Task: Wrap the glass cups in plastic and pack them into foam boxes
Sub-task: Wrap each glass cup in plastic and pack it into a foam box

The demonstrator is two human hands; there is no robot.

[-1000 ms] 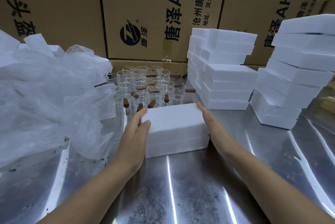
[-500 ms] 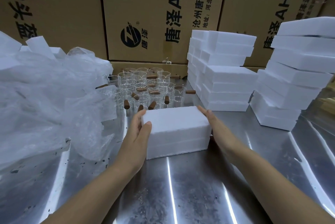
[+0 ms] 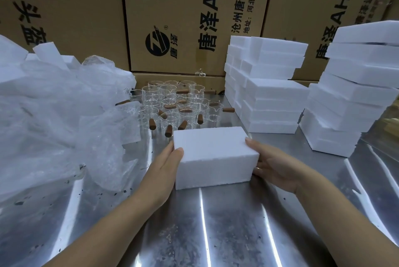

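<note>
Printed cardboard cartons [image 3: 190,18] behind a glaring steel table [image 3: 226,228].

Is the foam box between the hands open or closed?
Closed: the foam box shows a solid top, no cavity; left hand and right hand hold its ends.
</note>
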